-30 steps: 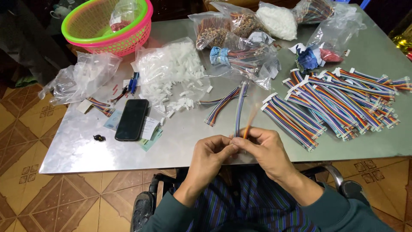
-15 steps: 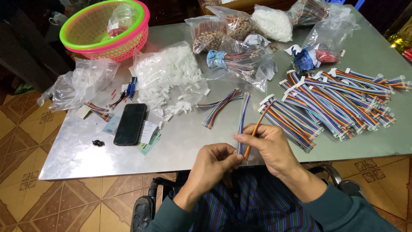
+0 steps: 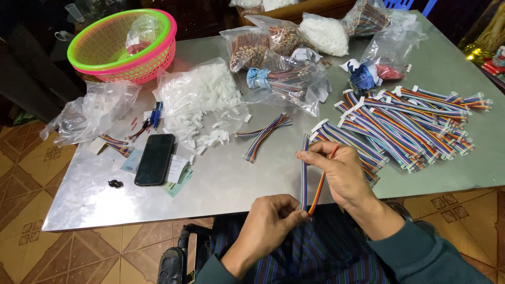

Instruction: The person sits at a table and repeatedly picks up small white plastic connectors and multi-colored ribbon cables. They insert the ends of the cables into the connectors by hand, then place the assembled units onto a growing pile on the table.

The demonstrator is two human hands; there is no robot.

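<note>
Since the earlier frames the right hand (image 3: 344, 176) has drawn up and away from the left hand (image 3: 273, 218), so the rainbow ribbon cable (image 3: 304, 173) now runs taut between them instead of bunching at the lap; one orange strand (image 3: 322, 176) has peeled off to the side, apparently so it can be split from the flat band. The left fingers (image 3: 294, 213) are pinched shut on the cable's lower end, just below the edge of the steel table (image 3: 226, 179); the right fingers (image 3: 315, 155) are closed round the upper part, thumb and forefinger nipping it (the palm faces away, so the exact grip is hidden). Beyond the right fingertips lies the big pile of finished cables (image 3: 410, 123), within easy reach; ahead of the left fingers lies a loose short cable (image 3: 265, 134), and further off the bag of white connectors (image 3: 197, 97). Well to the left of both hands a black phone (image 3: 154, 159) lies flat, and at the far corner stands a pink and green basket (image 3: 123, 50).
</note>
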